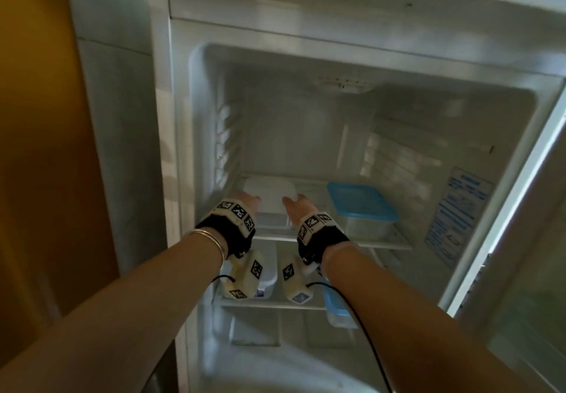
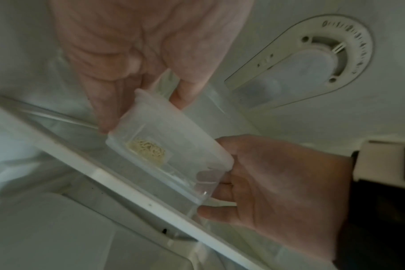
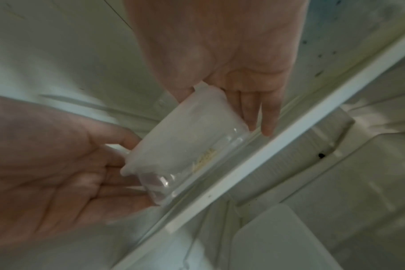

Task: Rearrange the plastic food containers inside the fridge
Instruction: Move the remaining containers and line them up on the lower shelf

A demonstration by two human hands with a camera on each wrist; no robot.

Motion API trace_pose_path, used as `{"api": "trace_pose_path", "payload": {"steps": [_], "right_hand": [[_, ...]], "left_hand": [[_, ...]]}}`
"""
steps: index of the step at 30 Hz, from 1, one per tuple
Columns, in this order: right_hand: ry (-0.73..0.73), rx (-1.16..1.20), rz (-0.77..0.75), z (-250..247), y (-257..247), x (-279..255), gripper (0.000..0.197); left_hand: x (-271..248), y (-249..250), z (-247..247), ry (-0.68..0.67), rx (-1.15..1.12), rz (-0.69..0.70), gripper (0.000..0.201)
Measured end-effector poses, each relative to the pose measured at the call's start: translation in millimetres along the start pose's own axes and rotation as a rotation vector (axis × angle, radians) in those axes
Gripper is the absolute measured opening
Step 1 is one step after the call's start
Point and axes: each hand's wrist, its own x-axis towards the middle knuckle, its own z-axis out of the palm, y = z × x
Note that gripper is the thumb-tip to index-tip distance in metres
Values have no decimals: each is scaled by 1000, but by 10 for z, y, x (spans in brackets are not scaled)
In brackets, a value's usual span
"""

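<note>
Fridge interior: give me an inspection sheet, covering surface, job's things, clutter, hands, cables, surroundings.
Surface: upper glass shelf with a white front rim; a lower shelf beneath it.
Job's things: white-lidded container on the upper shelf's left part, something pale inside; blue-lidded container to its right, apart from it; more containers below, partly hidden.
Clutter: nothing seen.
Hands: left hand and right hand flank the white-lidded container, fingers straight against its sides.
Cables: black cable hangs from the right wrist unit.
Surroundings: thermostat dial on the fridge ceiling; blue label on the right wall; orange wall at left.
</note>
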Motion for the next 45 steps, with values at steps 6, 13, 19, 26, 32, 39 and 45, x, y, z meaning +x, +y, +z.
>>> {"api": "trace_pose_path", "payload": {"steps": [6, 13, 19, 26, 32, 39, 45], "right_hand": [[87, 128, 1, 14, 77, -360, 61], [94, 222, -54, 96, 249, -880, 53], [98, 190, -151, 77, 317, -1178, 46], [57, 208, -236, 148, 447, -1448, 48], [33, 203, -277, 161, 663, -1757, 45], [-6, 168, -279, 237, 894, -1962, 45], [-44, 138, -226, 356, 924, -1836, 48]], "left_hand": [[-395, 3, -23, 35, -77, 15, 47], [-794, -226, -22, 62, -174, -14, 57], [-1087, -342, -30, 111, -255, -46, 54], [-1449, -496, -32, 187, -274, -56, 49], [-1832, -627, 68, 214, -246, -80, 41], [-2112, -813, 227, 213, -201, -128, 46], [-1929, -957, 294, 165, -205, -158, 45]]}}
